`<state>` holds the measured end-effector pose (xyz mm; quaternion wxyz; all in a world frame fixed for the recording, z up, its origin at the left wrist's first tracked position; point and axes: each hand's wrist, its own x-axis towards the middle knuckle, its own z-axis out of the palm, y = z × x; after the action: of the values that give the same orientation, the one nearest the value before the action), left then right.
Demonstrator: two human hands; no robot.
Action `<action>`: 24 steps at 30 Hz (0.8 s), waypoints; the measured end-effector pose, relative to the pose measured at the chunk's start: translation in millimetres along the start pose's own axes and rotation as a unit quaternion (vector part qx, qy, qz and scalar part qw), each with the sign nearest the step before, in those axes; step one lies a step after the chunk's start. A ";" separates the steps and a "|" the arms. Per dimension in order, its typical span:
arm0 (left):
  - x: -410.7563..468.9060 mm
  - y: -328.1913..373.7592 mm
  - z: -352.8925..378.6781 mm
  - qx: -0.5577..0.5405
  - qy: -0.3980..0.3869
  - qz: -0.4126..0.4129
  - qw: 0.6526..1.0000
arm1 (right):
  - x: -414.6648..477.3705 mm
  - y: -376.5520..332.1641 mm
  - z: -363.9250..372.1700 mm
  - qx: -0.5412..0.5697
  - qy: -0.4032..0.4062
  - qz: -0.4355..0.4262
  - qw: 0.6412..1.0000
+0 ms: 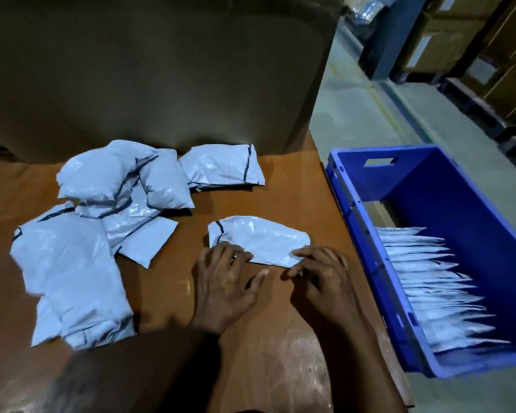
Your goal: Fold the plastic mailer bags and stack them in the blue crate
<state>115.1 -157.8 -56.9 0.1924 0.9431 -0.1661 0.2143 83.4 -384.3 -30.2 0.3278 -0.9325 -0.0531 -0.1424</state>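
My left hand (224, 281), with the unfolded pile (102, 219) off to its left, presses its fingers on the mailer bag (259, 239) just ahead. My right hand (322, 278) presses the near corner, grasping nothing. I'm mid-crease, I think. Next the bag goes into the blue crate (355, 219) to the right of that hand, joining the folded bags (435, 281).

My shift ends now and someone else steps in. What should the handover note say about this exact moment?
Left hand: fingers rest on the near left edge of the mailer bag lying on the table.
Right hand: fingertips on its near right corner; pinching or only pressing, cannot tell.
Done: a row of folded bags sits in the blue crate, right of the table.
To do: finish folding this bag, crate it, then the loose pile on the table's left and the bag behind.
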 end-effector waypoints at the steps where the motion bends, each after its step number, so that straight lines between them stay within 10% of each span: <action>1: -0.5 5.8 -5.3 0.003 0.016 -0.009 1.000 | 2.0 -4.4 -4.8 0.009 0.008 -0.002 1.000; 6: 34.7 26.9 -25.7 0.016 0.100 -0.024 0.995 | 35.4 -33.5 -3.9 0.034 0.069 -0.043 0.996; 16: 40.0 -8.6 28.0 0.066 -0.105 0.001 0.992 | 47.2 -16.9 48.7 -0.079 -0.111 0.062 0.989; 24: -11.3 -24.3 19.2 0.076 -0.108 0.019 0.991 | 20.5 -46.9 68.3 -0.169 -0.049 -0.010 0.984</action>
<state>121.6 -142.4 -85.3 0.0968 0.9695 -0.1866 0.1264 109.7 -304.8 -47.0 0.1613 -0.9797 -0.0532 -0.1069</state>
